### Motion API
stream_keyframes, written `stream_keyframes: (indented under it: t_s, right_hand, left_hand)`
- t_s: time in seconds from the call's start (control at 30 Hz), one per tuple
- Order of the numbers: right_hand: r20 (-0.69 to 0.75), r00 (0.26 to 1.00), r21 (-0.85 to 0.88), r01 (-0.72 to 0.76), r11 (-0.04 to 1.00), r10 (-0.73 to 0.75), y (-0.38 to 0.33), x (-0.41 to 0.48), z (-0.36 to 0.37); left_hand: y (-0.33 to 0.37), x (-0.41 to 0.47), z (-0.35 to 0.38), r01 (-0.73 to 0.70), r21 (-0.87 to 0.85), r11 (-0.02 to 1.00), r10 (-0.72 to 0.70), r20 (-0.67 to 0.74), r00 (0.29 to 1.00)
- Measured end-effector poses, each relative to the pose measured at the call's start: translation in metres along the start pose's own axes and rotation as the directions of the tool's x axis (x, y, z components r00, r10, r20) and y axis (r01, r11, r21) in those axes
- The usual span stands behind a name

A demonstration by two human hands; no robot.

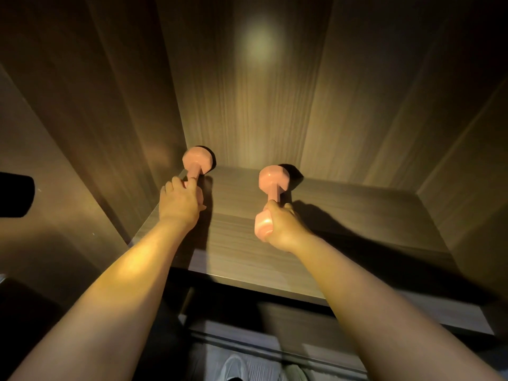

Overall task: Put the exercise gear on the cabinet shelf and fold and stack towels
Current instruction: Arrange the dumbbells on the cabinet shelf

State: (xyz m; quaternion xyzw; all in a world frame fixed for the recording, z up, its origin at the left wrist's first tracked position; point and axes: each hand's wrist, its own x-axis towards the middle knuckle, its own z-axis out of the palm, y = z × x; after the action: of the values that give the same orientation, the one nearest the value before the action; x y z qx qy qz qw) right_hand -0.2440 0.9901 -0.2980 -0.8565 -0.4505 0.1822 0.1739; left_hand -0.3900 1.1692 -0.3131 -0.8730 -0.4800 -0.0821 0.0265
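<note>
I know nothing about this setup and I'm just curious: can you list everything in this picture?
left dumbbell: one, pink, back left corner of the shelf
right dumbbell: one, pink, mid-shelf
shelf: one, grey-brown wood, inside the cabinet
cabinet: one, brown wood panels, around the shelf
dark object: one, black, left edge, cannot tell what
shoe: one plainly seen, light grey, bottom edge
left hand: one, grips the left dumbbell
right hand: one, grips the right dumbbell

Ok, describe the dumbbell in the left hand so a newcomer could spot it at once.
Start at the wooden cabinet shelf. Follow it to its back left corner. The pink dumbbell there, gripped by the left hand, lies farther back than its twin mid-shelf.
</note>
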Motion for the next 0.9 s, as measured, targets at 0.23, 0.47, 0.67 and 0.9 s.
stream_keyframes:
  t_s: [0.23,0.47,0.67,0.9]
  right_hand:
    - [0.093,0.995,0.022,0.021,1.000,-0.023,0.006,0.017,0.005]
    - [0.087,0.994,0.007,0.064,0.998,-0.064,0.007,0.025,0.009]
    - [0.075,0.994,0.016,0.084,0.996,-0.085,0.009,0.033,0.011]
    - [0.068,0.993,0.043,0.091,0.995,-0.094,0.010,0.037,0.014]
  left_hand:
    - [-0.011,0.016,0.005,-0.038,0.075,0.996,0.041,-0.040,0.998]
    - [-0.021,0.028,0.009,-0.061,0.131,0.989,0.062,0.002,0.998]
    - [-0.032,0.031,0.008,-0.092,0.187,0.978,0.088,0.028,0.996]
    - [-0.027,0.025,-0.002,-0.072,0.240,0.968,0.062,0.051,0.997]
